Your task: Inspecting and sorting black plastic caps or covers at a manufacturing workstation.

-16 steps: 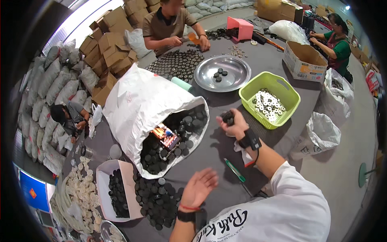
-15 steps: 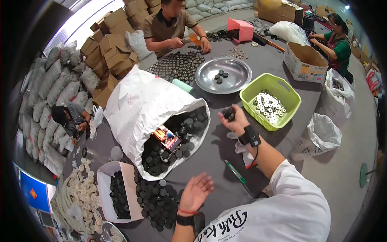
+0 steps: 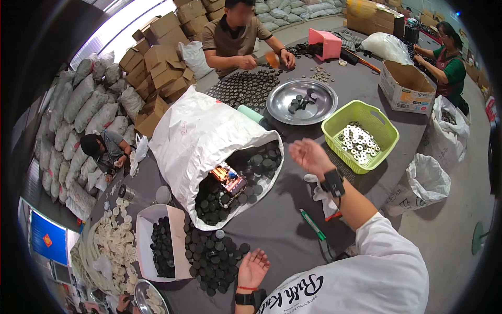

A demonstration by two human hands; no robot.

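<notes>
My right hand (image 3: pixel 309 157) is raised over the table, short of the steel bowl (image 3: pixel 273 114); its fingers are stretched out and hold nothing. Small black round caps (image 3: pixel 300 101) are in the bowl, some seemingly in mid-air above it. My left hand (image 3: pixel 253 268) rests palm up and empty, fingers loosely apart, beside a pile of black caps (image 3: pixel 212 264) on the table. Ahead of it lies a large white sack (image 3: pixel 194 123), its mouth towards me, full of more black caps. A lit phone (image 3: pixel 228 179) lies on the caps inside.
A green basket (image 3: pixel 362 159) with white rings stands right of my right hand. A green cutter knife (image 3: pixel 312 224) lies nearer me. Left are a pale carton of caps (image 3: pixel 180 256) and white pieces (image 3: pixel 112 238). Across the table a person (image 3: pixel 238 39) works beside rows of small discs (image 3: pixel 243 86).
My right hand has let go of its black caps, which now show in and over the steel bowl. My left hand has moved slightly down in the picture. The whole view has shifted a little.
</notes>
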